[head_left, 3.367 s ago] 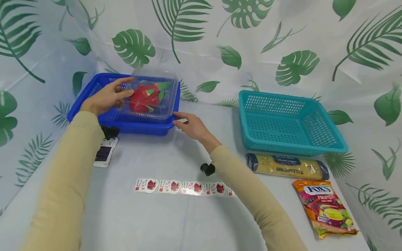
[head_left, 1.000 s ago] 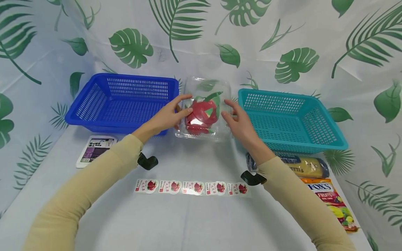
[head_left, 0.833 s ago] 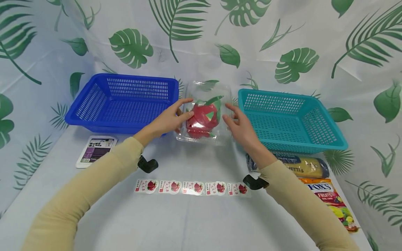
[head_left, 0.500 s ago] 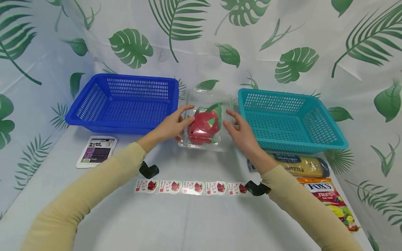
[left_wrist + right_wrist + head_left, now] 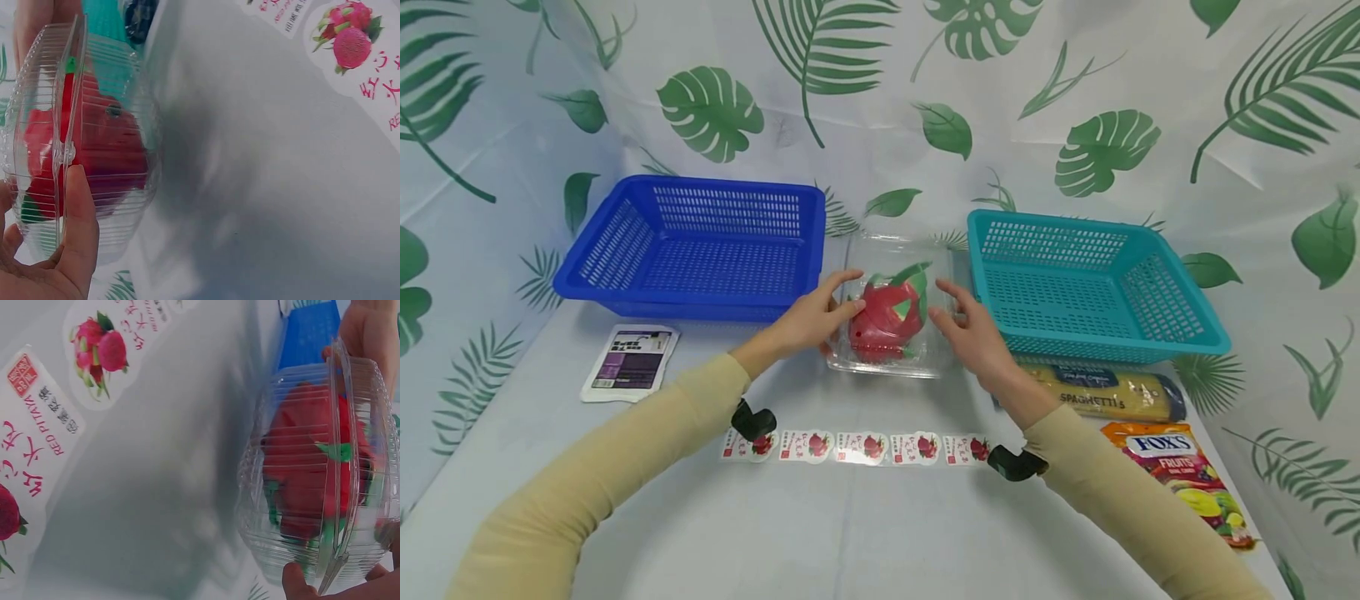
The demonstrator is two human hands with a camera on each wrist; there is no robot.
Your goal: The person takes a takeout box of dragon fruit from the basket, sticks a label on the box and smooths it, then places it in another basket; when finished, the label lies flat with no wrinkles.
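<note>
A clear plastic clamshell box [image 5: 936, 360] is at the middle of the table, between two baskets. Inside lies a red dragon fruit [image 5: 886, 323] with green tips. My left hand [image 5: 808, 321] grips the box's left side, its thumb on the rim in the left wrist view and other fingers partly hidden behind. On the opposite side, my right hand [image 5: 976, 335] holds the box between thumb and fingers; the right wrist view shows that thumb [image 5: 297, 581] at the rim. In both wrist views the lid is down. Whether the base touches the table is hard to tell.
Nearer me lies a strip of dragon fruit stickers [image 5: 857, 447]. A blue basket [image 5: 692, 308] stands left, above a white and purple pack [image 5: 630, 362]. At right are a teal basket [image 5: 1075, 343], a spaghetti pack [image 5: 1101, 393] and a Fox's candy bag [image 5: 1187, 479].
The clamshell box has gone from the blue basket to the middle of the table, both hands on it. Over the last second it has come down and slightly towards me.
</note>
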